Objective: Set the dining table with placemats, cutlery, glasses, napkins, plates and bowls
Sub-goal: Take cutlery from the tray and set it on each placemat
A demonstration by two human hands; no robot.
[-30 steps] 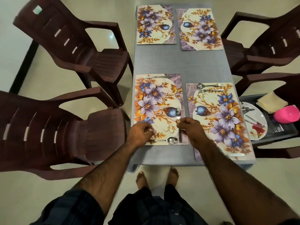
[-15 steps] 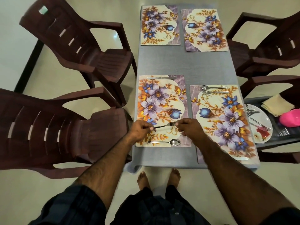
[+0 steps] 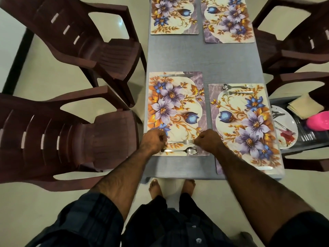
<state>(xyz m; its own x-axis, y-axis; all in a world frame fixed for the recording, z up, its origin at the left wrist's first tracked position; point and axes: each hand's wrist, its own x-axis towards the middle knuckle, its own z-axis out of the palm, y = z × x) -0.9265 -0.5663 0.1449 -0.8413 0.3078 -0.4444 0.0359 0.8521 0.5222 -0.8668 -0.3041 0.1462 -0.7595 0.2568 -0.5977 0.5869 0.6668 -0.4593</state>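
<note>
A steel fork (image 3: 181,142) lies crosswise on the near left floral placemat (image 3: 176,107), just above a spoon (image 3: 181,150) at the mat's near edge. My left hand (image 3: 154,140) pinches the fork's handle end. My right hand (image 3: 207,139) pinches its tines end. A knife (image 3: 175,75) lies along the far edge of the same mat. The near right placemat (image 3: 245,125) carries a spoon (image 3: 236,86) and fork (image 3: 237,92) at its far edge and a knife (image 3: 263,168) at its near edge. Two bare placemats (image 3: 174,16) sit at the far end.
The grey table (image 3: 201,56) has brown plastic chairs on both sides, one (image 3: 58,134) close on my left. On a chair seat to the right a dark tray (image 3: 306,138) holds a plate (image 3: 284,129) with cutlery, folded napkins (image 3: 305,106) and a pink bowl (image 3: 318,121).
The fork has turned from lengthwise beside the mat's right edge to crosswise, and both hands have brought it down onto the mat just above the spoon.
</note>
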